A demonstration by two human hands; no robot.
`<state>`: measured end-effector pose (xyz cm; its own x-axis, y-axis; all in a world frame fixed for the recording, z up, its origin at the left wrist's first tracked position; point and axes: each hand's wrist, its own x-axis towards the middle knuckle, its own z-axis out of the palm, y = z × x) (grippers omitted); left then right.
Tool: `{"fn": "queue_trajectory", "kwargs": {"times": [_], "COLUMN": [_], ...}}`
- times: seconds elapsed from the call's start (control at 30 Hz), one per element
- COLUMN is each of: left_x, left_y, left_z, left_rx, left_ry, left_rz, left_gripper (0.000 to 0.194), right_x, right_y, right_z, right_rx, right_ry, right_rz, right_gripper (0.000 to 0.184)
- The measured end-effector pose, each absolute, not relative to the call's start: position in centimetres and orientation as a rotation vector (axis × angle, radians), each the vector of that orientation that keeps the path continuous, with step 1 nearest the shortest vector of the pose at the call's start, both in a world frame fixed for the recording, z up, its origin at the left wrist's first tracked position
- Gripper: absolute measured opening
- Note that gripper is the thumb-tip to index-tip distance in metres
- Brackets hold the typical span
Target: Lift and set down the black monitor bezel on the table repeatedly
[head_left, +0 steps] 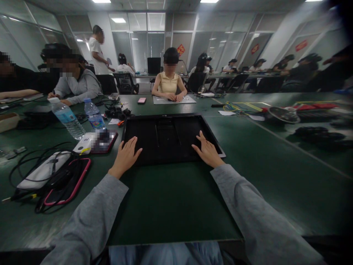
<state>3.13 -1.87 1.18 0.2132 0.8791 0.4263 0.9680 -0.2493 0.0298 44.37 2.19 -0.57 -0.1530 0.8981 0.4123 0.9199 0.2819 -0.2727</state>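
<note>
A flat black panel point(168, 138) with a thin frame lies on the green table point(176, 198) straight ahead of me. My left hand point(125, 156) rests flat on its near left corner, fingers stretched out and apart. My right hand point(207, 151) lies flat on its near right corner, fingers spread the same way. Neither hand holds anything. Both arms are in grey sleeves.
Left of the panel are two water bottles point(67, 119), a phone point(103, 141), a white power bank point(41, 171) and a pink-edged case with tangled cables point(64, 182). A person point(168, 82) sits opposite; others sit at the left. Coloured cables point(242, 107) lie at the right.
</note>
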Motion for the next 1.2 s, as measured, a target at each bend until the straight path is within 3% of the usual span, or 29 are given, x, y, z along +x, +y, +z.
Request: {"fn": "queue_trajectory", "kwargs": {"times": [0.3, 0.63, 0.87, 1.07, 1.2], "left_x": [3.07, 3.26, 3.23, 3.33, 3.38], "left_y": [-1.89, -2.06, -1.97, -2.09, -2.12], "left_z": [1.33, 1.98, 1.44, 1.77, 1.93], "left_rx": [-2.282, -2.319, -2.263, -2.296, -2.291], "left_ry": [-1.744, -1.766, -1.779, -1.769, -1.774], "left_rz": [-0.513, -0.487, -0.578, -0.499, -0.499], "left_gripper": [0.055, 0.053, 0.070, 0.052, 0.050], "right_x": [44.58, 44.34, 44.28, 44.37, 44.36], "right_y": [2.43, 2.09, 1.98, 2.09, 2.13], "right_z": [-0.95, -0.39, -0.16, -0.33, -0.31], "right_rx": [-1.631, -1.647, -1.638, -1.634, -1.646], "right_ry": [-2.136, -2.120, -2.120, -2.125, -2.128], "right_rz": [-0.129, -0.070, -0.048, -0.056, -0.057], "right_gripper": [0.059, 0.057, 0.057, 0.057, 0.055]}}
